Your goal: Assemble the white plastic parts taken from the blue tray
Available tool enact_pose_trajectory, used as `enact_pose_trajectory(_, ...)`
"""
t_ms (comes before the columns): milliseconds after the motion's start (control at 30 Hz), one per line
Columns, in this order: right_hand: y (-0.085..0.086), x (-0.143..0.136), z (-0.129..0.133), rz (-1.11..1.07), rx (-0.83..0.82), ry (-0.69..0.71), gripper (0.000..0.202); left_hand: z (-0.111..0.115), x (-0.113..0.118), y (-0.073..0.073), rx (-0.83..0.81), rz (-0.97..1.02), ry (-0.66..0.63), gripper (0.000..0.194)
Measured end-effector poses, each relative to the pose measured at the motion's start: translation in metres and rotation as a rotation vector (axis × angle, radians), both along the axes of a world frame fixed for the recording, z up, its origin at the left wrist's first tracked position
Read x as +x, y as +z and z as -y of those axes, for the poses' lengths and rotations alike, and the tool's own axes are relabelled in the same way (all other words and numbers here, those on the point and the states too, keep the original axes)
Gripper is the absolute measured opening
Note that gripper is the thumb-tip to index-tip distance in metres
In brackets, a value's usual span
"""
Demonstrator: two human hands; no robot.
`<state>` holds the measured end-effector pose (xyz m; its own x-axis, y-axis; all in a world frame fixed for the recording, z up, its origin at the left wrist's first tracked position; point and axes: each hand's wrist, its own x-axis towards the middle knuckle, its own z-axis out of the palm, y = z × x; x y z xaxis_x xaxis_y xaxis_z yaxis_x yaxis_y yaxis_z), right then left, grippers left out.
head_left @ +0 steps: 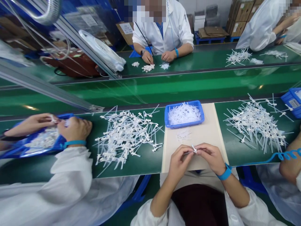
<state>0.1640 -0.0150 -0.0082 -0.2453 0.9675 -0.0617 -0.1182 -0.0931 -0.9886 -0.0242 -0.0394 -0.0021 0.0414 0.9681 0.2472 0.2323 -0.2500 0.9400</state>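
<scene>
A small white plastic part (194, 148) is pinched between the fingertips of both hands, over the near part of a beige board (207, 131). My left hand (180, 158) is closed on its left side. My right hand (211, 156), with a blue wrist strap, is closed on its right side. The fingers hide much of the part. Beyond my hands, a blue tray (184, 126) of thin clear-white pieces (184, 114) stands on the board. Left of the board lies a big pile of white parts with thin tubes (127, 135).
Another pile of tubed parts (258, 122) lies to the right, near a blue bin (293, 102). At the left, another person's hands (74, 128) work over a blue tray (30, 153). A person (164, 34) sits across the green divider (145, 89). A coiled blue cord (282, 155) runs at right.
</scene>
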Motion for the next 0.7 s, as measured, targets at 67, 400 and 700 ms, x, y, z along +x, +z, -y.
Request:
enact_pose_trajectory(67, 0.0008, 0.0004, -0.0007, -0.021, -0.015, -0.001, 0.023, -0.0003, 0.0005, 0.0003, 0.013, 0.004, 0.004, 0.006)
enact_pose_trajectory(400, -0.0013, 0.0009, -0.0016, -0.041, -0.021, 0.006, 0.020, 0.0010, 0.0016, -0.0004, 0.021, -0.003, -0.012, 0.007)
enact_pose_trajectory(700, 0.0011, 0.0001, -0.0007, -0.010, 0.017, 0.002, 0.020, 0.0005, 0.0020, 0.0021, 0.003, -0.008, 0.013, 0.011)
